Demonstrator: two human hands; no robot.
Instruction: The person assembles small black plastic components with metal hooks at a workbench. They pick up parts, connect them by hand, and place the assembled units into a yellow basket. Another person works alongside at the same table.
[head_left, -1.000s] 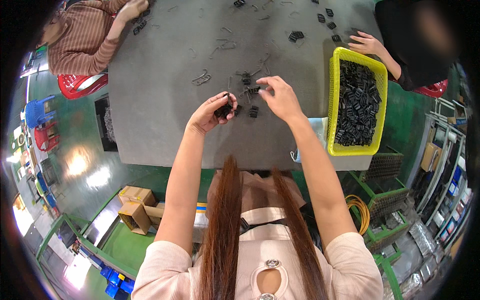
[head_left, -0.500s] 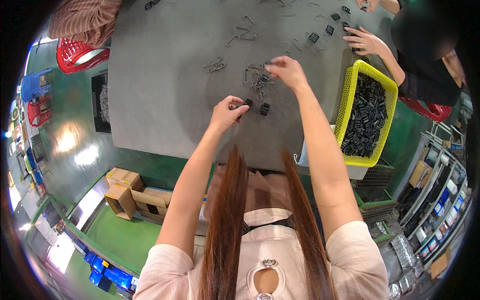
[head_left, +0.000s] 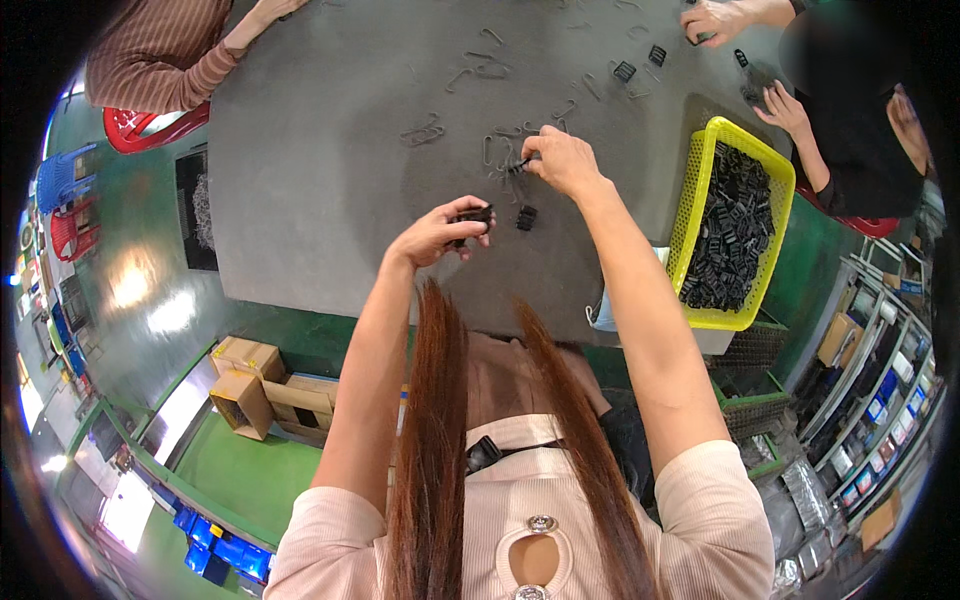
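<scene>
My left hand (head_left: pixel 438 236) holds a small black clip (head_left: pixel 472 214) just above the grey table (head_left: pixel 330 170). Farther out, my right hand (head_left: pixel 560 160) pinches a thin dark wire piece (head_left: pixel 517 166) among loose wire pieces (head_left: pixel 500 145) on the table. Another black clip (head_left: pixel 526 217) lies on the table between my two hands.
A yellow basket (head_left: pixel 700 190) full of black clips sits at the table's right edge. Other people's hands work at the far left (head_left: pixel 265 10) and far right (head_left: pixel 785 108). More wire pieces (head_left: pixel 424 130) and clips (head_left: pixel 624 71) are scattered across the table. Cardboard boxes (head_left: pixel 245 385) stand on the green floor.
My right hand has stretched farther out to the wire pieces and taken one. My left hand stays near, still holding its clip. The view has tilted.
</scene>
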